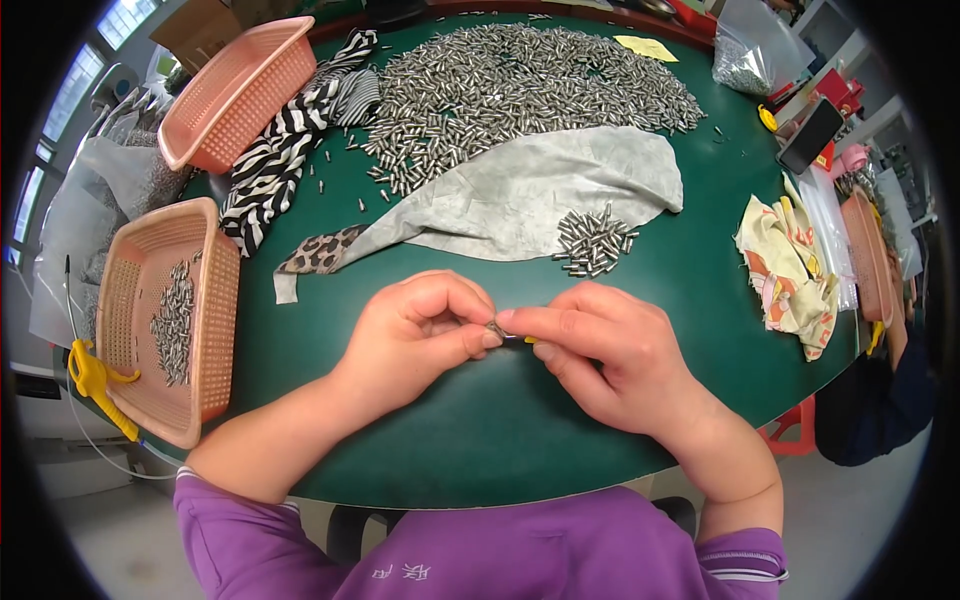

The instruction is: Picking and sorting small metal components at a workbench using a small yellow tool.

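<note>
Small silver metal piece (pixel 509 336) just above green tabletop (pixel 450 440), pinched by left hand (pixel 420 325), thumb against index; right hand (pixel 622 352) curled at its right end by tiny yellow bit (pixel 530 340), can't tell how firmly; beyond, silver cylindrical metal parts (pixel 595 243) on crumpled grey cloth (pixel 510 200), huge silver heap (pixel 520 90) behind

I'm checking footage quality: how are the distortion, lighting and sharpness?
Head view: bright rectangular windows at left tilt under fisheye distortion and look washed out; head view: dark green smooth tabletop fairly evenly lit; head view: tiny silver metal piece between left hand and right hand too small to judge sharpness.
</note>
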Action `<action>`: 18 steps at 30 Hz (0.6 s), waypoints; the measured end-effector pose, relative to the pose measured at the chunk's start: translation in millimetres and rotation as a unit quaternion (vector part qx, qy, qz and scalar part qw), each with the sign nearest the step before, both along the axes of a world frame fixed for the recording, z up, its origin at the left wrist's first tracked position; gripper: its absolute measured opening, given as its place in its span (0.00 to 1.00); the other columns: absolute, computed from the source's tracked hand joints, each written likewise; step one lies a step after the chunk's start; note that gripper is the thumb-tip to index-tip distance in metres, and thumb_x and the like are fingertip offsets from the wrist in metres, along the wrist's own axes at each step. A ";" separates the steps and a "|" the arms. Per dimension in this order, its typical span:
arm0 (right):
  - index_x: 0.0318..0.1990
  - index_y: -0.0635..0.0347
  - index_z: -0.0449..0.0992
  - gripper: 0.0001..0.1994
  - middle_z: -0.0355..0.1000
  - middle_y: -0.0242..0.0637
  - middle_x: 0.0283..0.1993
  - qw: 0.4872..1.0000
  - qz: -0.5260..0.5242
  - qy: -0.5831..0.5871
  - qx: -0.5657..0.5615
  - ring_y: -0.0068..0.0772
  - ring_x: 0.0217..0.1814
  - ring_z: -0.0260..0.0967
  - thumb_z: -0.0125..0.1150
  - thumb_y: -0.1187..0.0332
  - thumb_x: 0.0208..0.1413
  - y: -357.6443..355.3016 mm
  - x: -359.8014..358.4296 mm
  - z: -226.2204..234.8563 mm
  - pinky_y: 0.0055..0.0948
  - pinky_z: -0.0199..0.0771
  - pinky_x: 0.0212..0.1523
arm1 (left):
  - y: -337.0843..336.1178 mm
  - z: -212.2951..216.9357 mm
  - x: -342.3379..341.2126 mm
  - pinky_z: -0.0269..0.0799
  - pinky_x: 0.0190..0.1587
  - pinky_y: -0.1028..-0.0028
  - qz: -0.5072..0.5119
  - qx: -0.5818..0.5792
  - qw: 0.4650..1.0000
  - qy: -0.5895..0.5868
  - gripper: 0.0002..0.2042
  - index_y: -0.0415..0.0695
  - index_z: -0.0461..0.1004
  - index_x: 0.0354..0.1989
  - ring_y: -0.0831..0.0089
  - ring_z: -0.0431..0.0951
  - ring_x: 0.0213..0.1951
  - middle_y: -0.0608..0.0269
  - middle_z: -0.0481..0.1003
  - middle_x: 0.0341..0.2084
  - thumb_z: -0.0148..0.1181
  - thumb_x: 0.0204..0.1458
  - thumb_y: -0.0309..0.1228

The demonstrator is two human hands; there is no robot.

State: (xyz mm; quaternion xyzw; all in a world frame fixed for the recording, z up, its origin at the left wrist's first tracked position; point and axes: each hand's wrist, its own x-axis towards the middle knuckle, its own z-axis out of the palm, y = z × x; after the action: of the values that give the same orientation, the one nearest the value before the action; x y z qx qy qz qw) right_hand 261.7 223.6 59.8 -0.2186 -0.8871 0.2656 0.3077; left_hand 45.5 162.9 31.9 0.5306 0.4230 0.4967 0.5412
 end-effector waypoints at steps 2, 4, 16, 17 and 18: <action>0.46 0.46 0.79 0.18 0.69 0.29 0.29 1.000 -0.004 -0.001 -0.003 0.32 0.28 0.70 0.62 0.75 0.46 0.0 0.1 -0.5 0.30 0.70 0.27 | 0.3 -0.9 0.3 0.75 0.40 0.80 0.001 -0.007 1.000 -0.011 0.05 0.38 0.74 0.33 0.78 0.76 0.36 0.63 0.73 0.36 0.63 0.50 0.16; 0.46 0.46 0.79 0.17 0.68 0.29 0.29 0.997 -0.030 -0.041 0.067 0.32 0.29 0.69 0.63 0.75 0.46 0.3 -0.8 0.4 0.31 0.70 0.28 | 0.1 1.4 0.7 0.75 0.38 0.78 -0.009 -0.010 1.000 0.002 0.05 0.37 0.73 0.34 0.76 0.76 0.35 0.60 0.73 0.35 0.61 0.50 0.15; 0.47 0.51 0.79 0.18 0.70 0.32 0.27 1.000 0.005 0.020 -0.007 0.31 0.26 0.69 0.62 0.78 0.47 1.9 1.3 2.2 0.29 0.70 0.26 | 0.5 0.1 -1.2 0.75 0.42 0.78 -0.007 -0.016 0.999 -0.041 0.05 0.37 0.73 0.33 0.77 0.76 0.37 0.61 0.74 0.36 0.59 0.52 0.15; 0.46 0.55 0.80 0.18 0.72 0.34 0.27 1.000 0.014 0.018 -0.016 0.31 0.26 0.69 0.61 0.80 0.46 1.6 1.0 3.0 0.28 0.70 0.27 | 0.6 -0.4 -1.4 0.75 0.42 0.78 -0.007 -0.014 0.999 -0.042 0.05 0.37 0.73 0.33 0.77 0.76 0.38 0.61 0.73 0.36 0.60 0.51 0.15; 0.46 0.55 0.80 0.18 0.72 0.34 0.27 1.000 0.015 0.019 -0.016 0.31 0.26 0.69 0.61 0.80 0.46 1.5 0.8 2.8 0.28 0.70 0.27 | 0.6 -0.9 -1.4 0.75 0.43 0.77 -0.007 -0.012 0.999 -0.042 0.05 0.37 0.73 0.33 0.76 0.76 0.38 0.61 0.73 0.37 0.60 0.51 0.15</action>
State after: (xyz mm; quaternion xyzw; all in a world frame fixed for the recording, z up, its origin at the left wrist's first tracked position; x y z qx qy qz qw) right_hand 262.5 225.1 62.5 -0.2056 -0.8800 0.2883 0.3166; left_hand 44.1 163.5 31.0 0.5060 0.4018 0.5097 0.5681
